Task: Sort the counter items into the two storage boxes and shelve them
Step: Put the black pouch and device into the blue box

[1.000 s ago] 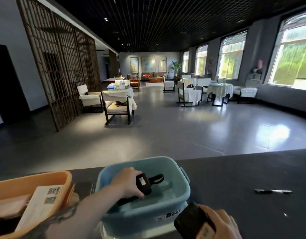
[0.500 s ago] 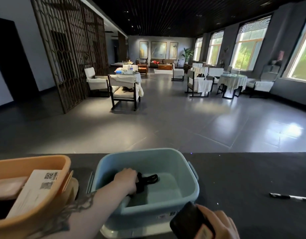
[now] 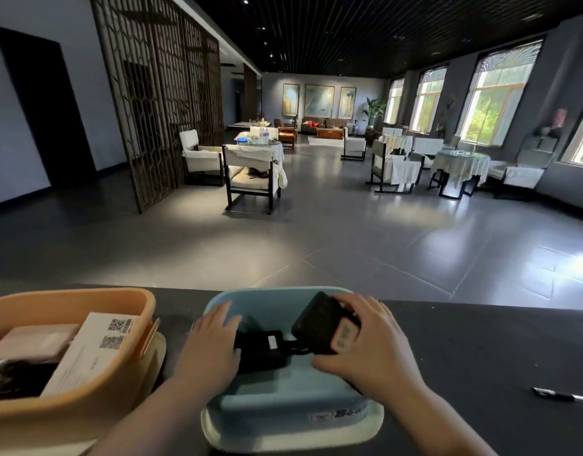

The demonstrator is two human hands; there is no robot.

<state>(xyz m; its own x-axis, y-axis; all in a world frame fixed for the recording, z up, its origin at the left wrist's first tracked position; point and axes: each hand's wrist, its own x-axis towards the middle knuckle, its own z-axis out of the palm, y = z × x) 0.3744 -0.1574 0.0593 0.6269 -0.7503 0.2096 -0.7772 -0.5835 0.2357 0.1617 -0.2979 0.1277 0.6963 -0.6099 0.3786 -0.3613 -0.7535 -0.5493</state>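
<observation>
Both hands in blue box [image 3: 283, 403], mid tabletop [image 3: 481, 350]. Right hand [image 3: 365, 343] grip pinching black device [image 3: 319, 320] w/ label, angled over far-right corner. Left hand [image 3: 214, 343] rests, fingers spread, on strapped black unit [image 3: 264, 352]. Best: lower device flat beside unit, avoid strap. Pen [image 3: 559, 394] remains, right.

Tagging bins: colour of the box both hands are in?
Light blue box, clearest in the head view.

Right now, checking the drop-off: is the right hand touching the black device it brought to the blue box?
Touching. The head view shows the right hand with its fingers curled round the black device, held over the blue box.
</observation>
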